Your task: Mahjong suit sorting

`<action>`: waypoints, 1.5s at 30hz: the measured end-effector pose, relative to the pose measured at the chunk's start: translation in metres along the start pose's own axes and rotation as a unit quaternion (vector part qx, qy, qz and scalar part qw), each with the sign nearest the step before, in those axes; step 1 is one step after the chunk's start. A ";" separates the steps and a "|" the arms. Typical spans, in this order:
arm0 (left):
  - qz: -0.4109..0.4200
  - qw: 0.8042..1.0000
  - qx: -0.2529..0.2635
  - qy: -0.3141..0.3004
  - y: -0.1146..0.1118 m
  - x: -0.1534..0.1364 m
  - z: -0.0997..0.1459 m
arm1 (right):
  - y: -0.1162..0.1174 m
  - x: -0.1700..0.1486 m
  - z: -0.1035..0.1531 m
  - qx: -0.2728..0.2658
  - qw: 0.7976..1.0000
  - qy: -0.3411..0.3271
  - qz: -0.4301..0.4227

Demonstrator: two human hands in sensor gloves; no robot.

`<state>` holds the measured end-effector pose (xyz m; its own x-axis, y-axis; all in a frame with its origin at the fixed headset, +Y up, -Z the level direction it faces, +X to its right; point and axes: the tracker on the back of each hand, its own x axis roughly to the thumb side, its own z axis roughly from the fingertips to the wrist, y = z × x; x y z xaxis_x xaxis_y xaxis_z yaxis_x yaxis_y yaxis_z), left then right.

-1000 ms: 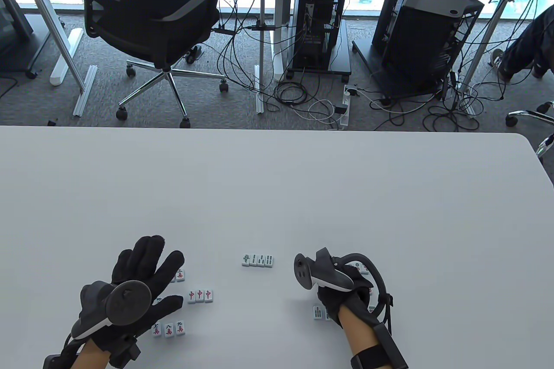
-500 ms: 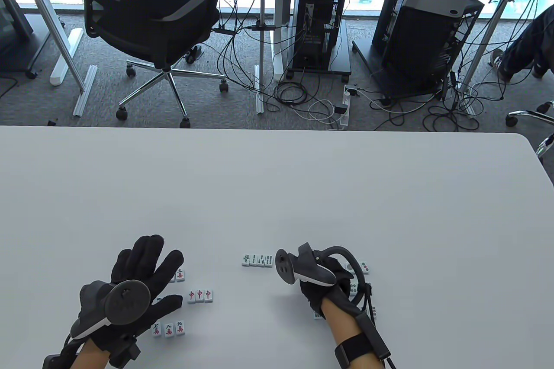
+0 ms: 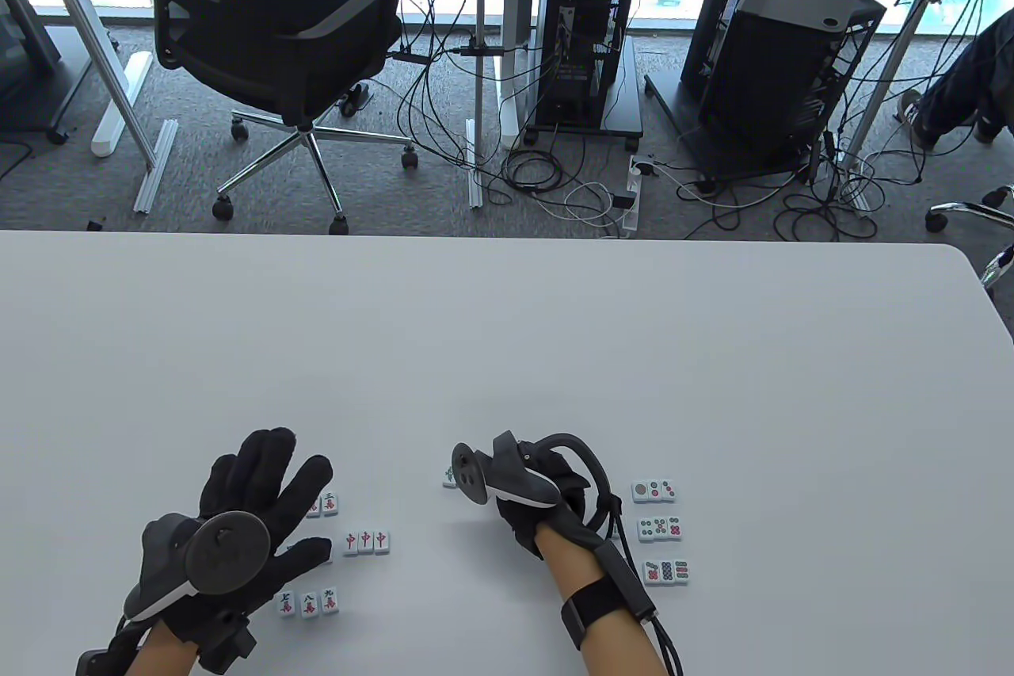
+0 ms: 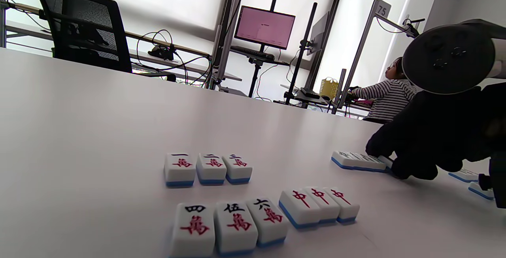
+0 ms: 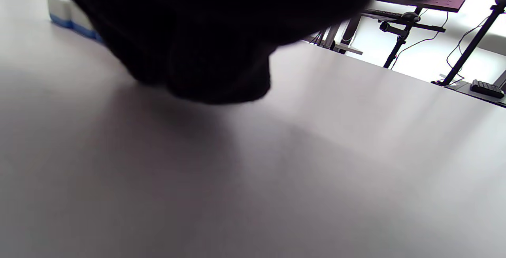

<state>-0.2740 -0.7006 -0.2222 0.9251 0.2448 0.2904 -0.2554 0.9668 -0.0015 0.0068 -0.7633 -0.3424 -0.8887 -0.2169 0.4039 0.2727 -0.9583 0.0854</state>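
Table view shows the right hand now at the right end of the bamboo row, where a second ago it sat further right over the loose tiles near the table's front edge. That shift has uncovered three short rows of circle tiles, stacked one behind another and just apart from each other. A bamboo tile that lay in front of the right hand a second ago is no longer on the table there; the likely reading is that the hand is adding it to the bamboo row, though no picture shows the tile itself. In the left wrist view the right hand's fingers are curled down against the end of that row, touching it or something right at its end; whether they pinch a tile cannot be told, and the right wrist view is blocked by the dark glove.

Spread flat, the left hand rests over the character tiles, pinching nothing. Three red tiles sit just beside its thumb.

No box, tray or bowl is on the table; the suits are kept only as separate rows on the bare top. Sorting looks close to finished.
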 end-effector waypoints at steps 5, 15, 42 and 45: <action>0.000 1.000 -0.001 0.001 0.000 0.000 0.000 | 0.002 0.000 -0.001 -0.009 1.000 -0.002 -0.011; -0.002 1.000 -0.002 0.001 0.000 0.000 0.000 | -0.014 -0.031 0.024 -0.025 1.000 0.017 0.004; -0.017 1.000 -0.013 -0.001 -0.005 0.004 -0.001 | 0.029 -0.077 0.067 0.097 0.991 0.068 0.055; -0.017 1.000 -0.013 -0.001 -0.005 0.004 -0.001 | 0.021 -0.073 0.061 0.071 0.995 0.069 0.028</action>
<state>-0.2686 -0.7042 -0.2220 0.9322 0.2126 0.2930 -0.2171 0.9760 -0.0176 0.0995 -0.7566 -0.3147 -0.9099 -0.3021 0.2843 0.3640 -0.9102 0.1979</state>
